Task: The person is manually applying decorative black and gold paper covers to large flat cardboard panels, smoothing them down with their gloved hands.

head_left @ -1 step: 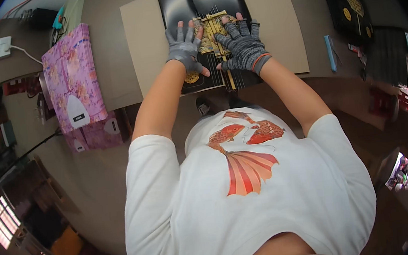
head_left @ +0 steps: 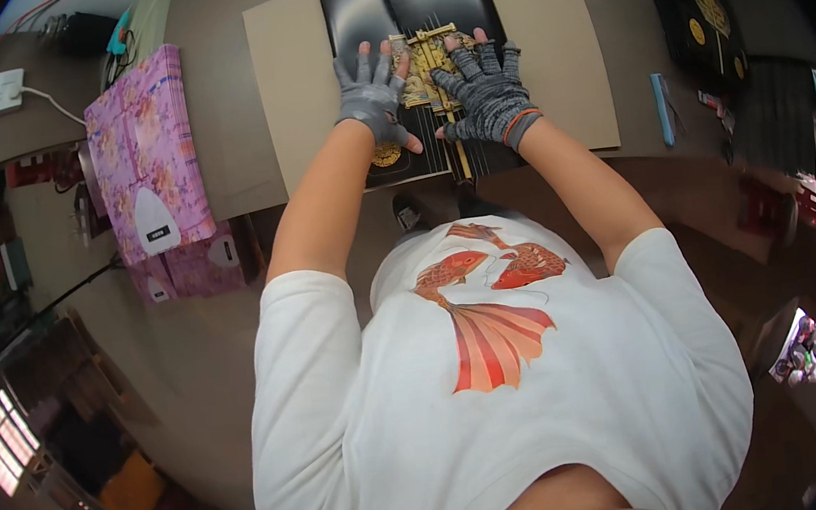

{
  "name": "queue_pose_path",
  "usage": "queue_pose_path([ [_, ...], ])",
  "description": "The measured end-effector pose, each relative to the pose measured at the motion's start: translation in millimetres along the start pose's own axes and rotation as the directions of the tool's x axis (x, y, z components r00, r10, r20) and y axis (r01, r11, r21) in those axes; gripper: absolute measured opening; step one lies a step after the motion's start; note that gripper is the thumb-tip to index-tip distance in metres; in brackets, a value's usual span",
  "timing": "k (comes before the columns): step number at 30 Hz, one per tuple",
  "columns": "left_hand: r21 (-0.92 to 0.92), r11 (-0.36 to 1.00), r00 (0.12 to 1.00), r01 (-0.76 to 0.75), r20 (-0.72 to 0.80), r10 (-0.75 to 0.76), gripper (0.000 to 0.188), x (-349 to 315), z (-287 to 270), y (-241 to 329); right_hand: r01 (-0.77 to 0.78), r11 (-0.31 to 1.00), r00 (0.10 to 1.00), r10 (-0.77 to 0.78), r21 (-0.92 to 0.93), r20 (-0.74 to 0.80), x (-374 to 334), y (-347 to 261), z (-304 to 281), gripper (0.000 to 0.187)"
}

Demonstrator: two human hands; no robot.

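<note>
Resting palm-down, fingers spread wide, left hand (head_left: 370, 100) and right hand (head_left: 490, 94) touch black-and-gold sheet (head_left: 356, 21) on tan cardboard (head_left: 557, 57), gripping nothing.

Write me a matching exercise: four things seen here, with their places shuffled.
Things:
1. Beige flat board
2. Slim blue object
3. Glossy black sheet with gold pattern
4. Larger purple floral-patterned flat pack

Places:
A. Directly under the light-grey-gloved left hand and dark-grey-gloved right hand
B. Left of the board
C. Beneath the black sheet
D. Right of the board

Pairs: 1-C, 2-D, 3-A, 4-B
</note>
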State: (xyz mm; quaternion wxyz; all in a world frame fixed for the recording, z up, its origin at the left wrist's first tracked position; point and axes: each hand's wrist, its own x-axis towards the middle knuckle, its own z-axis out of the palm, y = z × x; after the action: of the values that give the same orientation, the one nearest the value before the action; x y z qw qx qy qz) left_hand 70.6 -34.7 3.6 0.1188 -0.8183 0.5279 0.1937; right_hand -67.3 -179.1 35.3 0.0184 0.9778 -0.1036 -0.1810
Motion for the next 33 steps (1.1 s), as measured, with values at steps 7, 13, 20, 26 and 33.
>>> queue_pose_path([
  [7,0.006,1.000,1.000,0.003,0.008,-0.003,0.150,-3,1,-2,-0.061,0.998,0.998,0.061,-0.023,0.012,19,-2,24,0.078],
  [13,0.003,1.000,1.000,-0.007,-0.004,0.007,0.149,-2,5,-5,-0.142,0.970,0.912,0.206,0.198,-0.354,29,9,39,0.070],
  [20,-0.002,1.000,1.000,-0.010,-0.007,0.010,0.147,-1,3,-4,-0.171,0.983,0.985,0.172,-0.062,0.013,39,-7,27,0.077],
  [26,0.002,1.000,1.000,-0.001,0.000,0.001,0.145,-1,4,-4,-0.163,0.982,0.984,0.169,-0.097,0.051,39,-10,24,0.077],
  [33,-0.003,1.000,1.000,0.002,-0.002,-0.002,0.146,-1,3,-3,-0.165,0.984,0.984,0.169,-0.072,0.060,41,-10,24,0.077],
])
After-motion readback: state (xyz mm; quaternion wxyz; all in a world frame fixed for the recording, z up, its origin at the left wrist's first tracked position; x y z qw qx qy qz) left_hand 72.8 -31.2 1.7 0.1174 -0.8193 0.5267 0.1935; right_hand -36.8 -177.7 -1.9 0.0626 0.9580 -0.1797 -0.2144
